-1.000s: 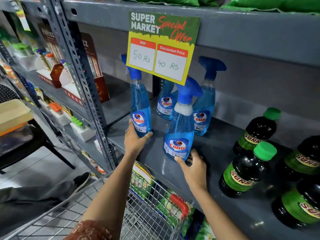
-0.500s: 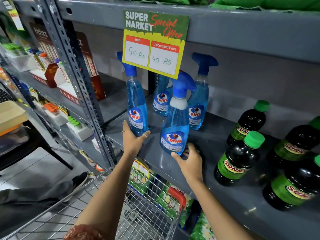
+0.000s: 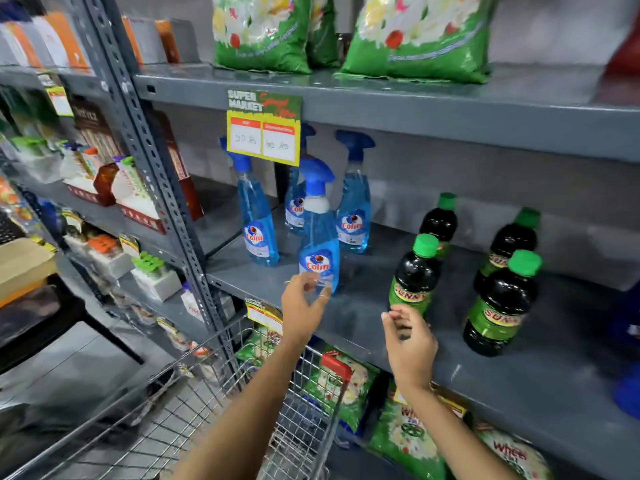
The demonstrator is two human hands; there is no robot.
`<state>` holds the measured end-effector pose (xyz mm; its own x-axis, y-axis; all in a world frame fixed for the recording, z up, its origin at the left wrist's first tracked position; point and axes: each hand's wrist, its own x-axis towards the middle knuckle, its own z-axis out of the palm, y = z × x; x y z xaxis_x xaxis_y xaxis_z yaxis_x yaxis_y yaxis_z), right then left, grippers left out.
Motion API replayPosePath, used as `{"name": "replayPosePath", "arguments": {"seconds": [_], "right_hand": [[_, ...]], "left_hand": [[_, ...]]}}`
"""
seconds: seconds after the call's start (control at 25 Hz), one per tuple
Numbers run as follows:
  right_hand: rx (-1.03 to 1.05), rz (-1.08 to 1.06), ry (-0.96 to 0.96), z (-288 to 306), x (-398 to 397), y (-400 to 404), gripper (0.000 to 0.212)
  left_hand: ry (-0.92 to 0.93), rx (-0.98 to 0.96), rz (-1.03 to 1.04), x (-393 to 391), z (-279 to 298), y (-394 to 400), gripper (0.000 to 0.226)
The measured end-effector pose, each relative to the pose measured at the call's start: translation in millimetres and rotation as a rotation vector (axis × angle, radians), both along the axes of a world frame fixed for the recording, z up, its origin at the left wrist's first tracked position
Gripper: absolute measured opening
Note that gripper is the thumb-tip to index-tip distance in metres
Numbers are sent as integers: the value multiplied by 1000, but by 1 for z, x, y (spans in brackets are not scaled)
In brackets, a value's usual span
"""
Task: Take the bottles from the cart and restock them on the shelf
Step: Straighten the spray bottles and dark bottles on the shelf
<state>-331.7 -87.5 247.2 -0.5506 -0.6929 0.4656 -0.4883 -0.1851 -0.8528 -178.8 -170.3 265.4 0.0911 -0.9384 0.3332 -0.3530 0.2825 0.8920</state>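
Several blue spray bottles stand upright on the grey shelf (image 3: 363, 306): one at the left (image 3: 258, 233), one at the front (image 3: 320, 247), two behind (image 3: 354, 216). My left hand (image 3: 302, 308) hovers at the front bottle's base, fingers apart and overlapping its lower label, with no clear grip. My right hand (image 3: 409, 339) hangs over the shelf's front edge, loosely curled and empty, just below a dark green-capped bottle (image 3: 415, 277). The wire cart (image 3: 207, 427) sits under my forearms; its inside is blurred.
More dark green-capped bottles (image 3: 502, 303) stand at the right of the shelf. A price sign (image 3: 264, 128) hangs from the upper shelf edge. Green bags (image 3: 433, 32) lie above and below. A perforated upright post (image 3: 166, 202) stands at left, boxed goods beyond it.
My left hand has let go of the left spray bottle and moved right and back. My right hand has come off the front bottle and drawn back. The view has tilted upward.
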Motion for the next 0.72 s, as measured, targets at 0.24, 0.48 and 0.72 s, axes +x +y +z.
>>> {"name": "replayPosePath", "arguments": {"seconds": [0.24, 0.48, 0.72], "right_hand": [[2, -244, 54, 11, -62, 35, 10], [62, -421, -16, 4, -107, 43, 36], [212, -208, -176, -10, -131, 30, 83]], "left_hand": [[29, 97, -199, -65, 4, 23, 38], [-9, 283, -418, -106, -10, 29, 70], [-64, 267, -317, -121, -26, 25, 69]]}}
